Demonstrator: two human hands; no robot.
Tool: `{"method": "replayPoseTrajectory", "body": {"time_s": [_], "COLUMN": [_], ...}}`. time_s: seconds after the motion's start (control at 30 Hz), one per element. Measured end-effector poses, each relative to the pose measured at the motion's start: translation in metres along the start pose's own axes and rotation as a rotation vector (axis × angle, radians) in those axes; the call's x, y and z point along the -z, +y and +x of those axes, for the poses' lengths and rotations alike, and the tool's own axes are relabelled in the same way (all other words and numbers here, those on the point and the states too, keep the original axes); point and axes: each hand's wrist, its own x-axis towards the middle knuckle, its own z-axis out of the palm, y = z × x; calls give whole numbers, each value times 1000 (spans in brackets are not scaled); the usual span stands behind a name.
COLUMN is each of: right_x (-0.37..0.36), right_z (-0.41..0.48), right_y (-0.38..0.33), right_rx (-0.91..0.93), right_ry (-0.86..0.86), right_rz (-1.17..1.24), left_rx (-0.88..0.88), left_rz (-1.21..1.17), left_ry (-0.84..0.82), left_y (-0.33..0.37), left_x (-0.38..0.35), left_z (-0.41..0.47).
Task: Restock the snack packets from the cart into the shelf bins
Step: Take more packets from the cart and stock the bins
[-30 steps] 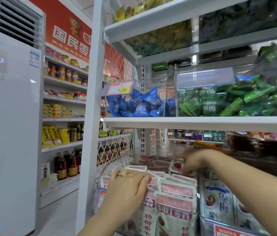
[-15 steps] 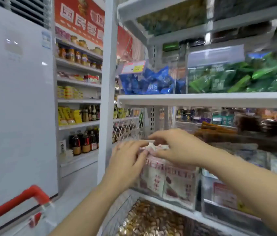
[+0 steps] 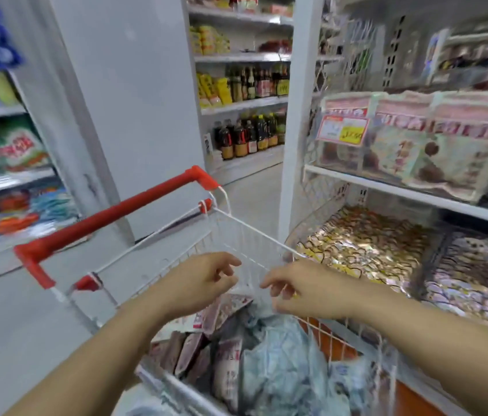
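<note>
Evidently the pick-up step is in hand: the left hand (image 3: 203, 280) and right hand (image 3: 305, 291) are held loosely curled and empty above the snack packets (image 3: 224, 355) heaped in the cart (image 3: 254, 232). Next, a packet must be gripped and carried to the shelf bin (image 3: 416, 139).

The left hand (image 3: 197, 283) and the right hand (image 3: 305, 291) are bare. So are the left forearm (image 3: 101, 355) and the right forearm (image 3: 431, 334), uncovered along their whole visible length. Both forearms are slender and narrow toward the wrist. The fingers are slim; blur hides the nails and finer detail.
</note>
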Motion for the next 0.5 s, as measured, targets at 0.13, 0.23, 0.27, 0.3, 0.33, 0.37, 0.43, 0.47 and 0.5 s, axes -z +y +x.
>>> {"method": "replayPoseTrajectory", "body": {"time_s": [0.13,0.23,0.27,0.3,0.33,0.37,0.43,0.47,0.5], "right_x": [-53,-82,-91,-100,-109,-117,-130,-135,-139], "right_z": [30,47,51,54,56,59,64,66,69], "right_y": [9,25,31,36,40,42,42,41,40], "right_rx": [-100,-199,-218,-221,-210,-189,-153,-152,-154], "right_ry": [-282,-367,-370,-359,-341,-319,-276,-258,-240], "right_rz": [-97,-122,-130,-154,-189,-208,-211,-216,-228], "left_rx": [114,128,128,126,124,131,148,154,162], "left_rz": [75,144,156,164,171,176,185,188,189], "left_ry": [-113,-284,-309,-320,-324,-330,-336,-337,-336], "left_y": [-33,-37,-36,-36,-35,-35,-36,-37,-37], "left_x": [-25,-33,-35,-35,-36,-37,-37,-37,-37], "left_z": [-13,-12,-11,-9,-8,-8,-8,-8,-8]}}
